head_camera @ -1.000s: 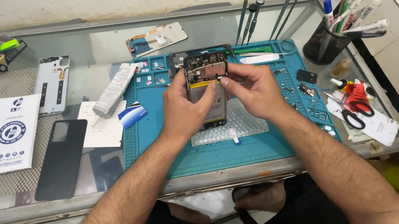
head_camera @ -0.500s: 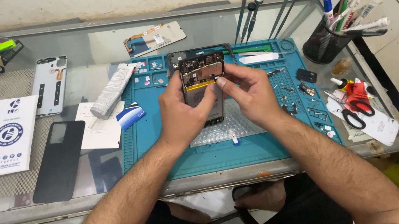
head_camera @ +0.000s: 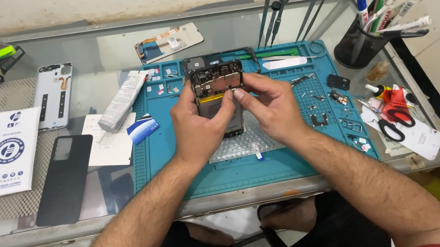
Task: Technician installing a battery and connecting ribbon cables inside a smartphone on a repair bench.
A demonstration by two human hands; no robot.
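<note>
Both my hands hold an opened phone tilted up above the teal repair mat. Its circuit boards and yellowish battery show. My left hand grips the phone's left edge and lower body. My right hand holds the right edge, its thumb and forefinger pinched near the board just above the battery. A sheet of bubble wrap lies on the mat under the phone. Small screws and parts are scattered on the mat's right side.
A black pen holder stands at the back right, with red scissors on paper nearby. Several metal tools lean behind the mat. At left lie a white box, a black back cover, a grey phone frame and a display part.
The phone has been lifted and tilted more upright. My right hand's fingers have shifted up to the board area above the battery.
</note>
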